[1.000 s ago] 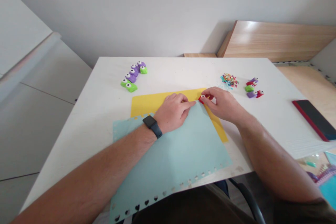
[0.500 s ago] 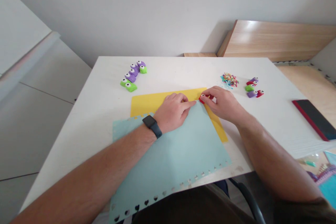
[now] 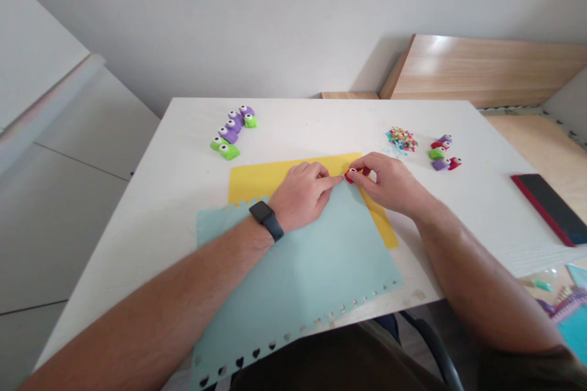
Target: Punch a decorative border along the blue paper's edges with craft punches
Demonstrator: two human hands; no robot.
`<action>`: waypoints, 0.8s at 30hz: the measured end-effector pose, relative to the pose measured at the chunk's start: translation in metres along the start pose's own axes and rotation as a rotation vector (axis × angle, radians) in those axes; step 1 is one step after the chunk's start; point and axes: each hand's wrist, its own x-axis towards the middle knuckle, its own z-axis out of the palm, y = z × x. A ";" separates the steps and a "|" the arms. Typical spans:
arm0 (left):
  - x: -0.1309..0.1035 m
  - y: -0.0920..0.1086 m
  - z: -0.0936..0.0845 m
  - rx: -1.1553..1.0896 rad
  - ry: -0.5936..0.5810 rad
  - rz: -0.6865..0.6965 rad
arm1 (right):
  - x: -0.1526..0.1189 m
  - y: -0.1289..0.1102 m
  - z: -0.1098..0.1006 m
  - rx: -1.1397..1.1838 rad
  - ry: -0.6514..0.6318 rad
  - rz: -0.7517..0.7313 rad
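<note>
inventory: one red piece (image 3: 348,178) in work, two sheets, seven pieces beyond the left hand (image 3: 298,198) to its left (four purple pieces (image 3: 232,127), three green pieces (image 3: 229,152)), five pieces to the right of the right hand (image 3: 389,182) (two purple, two red, one green), and one pile of small multicoloured bits (image 3: 402,140) just beyond the right hand. the red piece is located at the right hand's fingertips, at the far right corner of the light blue sheet (image 3: 293,281); its single white eye faces upward, and its long axis cannot be told because the fingers cover part of it. the light blue sheet lies under the left hand, overlapping the yellow sheet (image 3: 257,180); its edge with heart-shaped cutouts is on the near side of both hands and runs aslant. right hand: nearly closed, thumb and fingers pinching the red piece. left hand: half open, index finger extended to the right with its tip at the sheet corner just beside the red piece, other fingers curled, no object visible in its grasp. one watch (image 3: 262,212) is fitted at the left wrist
</note>
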 end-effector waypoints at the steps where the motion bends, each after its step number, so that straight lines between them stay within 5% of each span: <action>1: 0.000 0.000 0.000 -0.001 0.001 -0.002 | 0.000 0.000 0.000 0.000 0.001 -0.005; 24: 0.000 0.002 -0.002 -0.020 -0.005 -0.033 | 0.001 0.003 0.001 -0.065 0.005 -0.039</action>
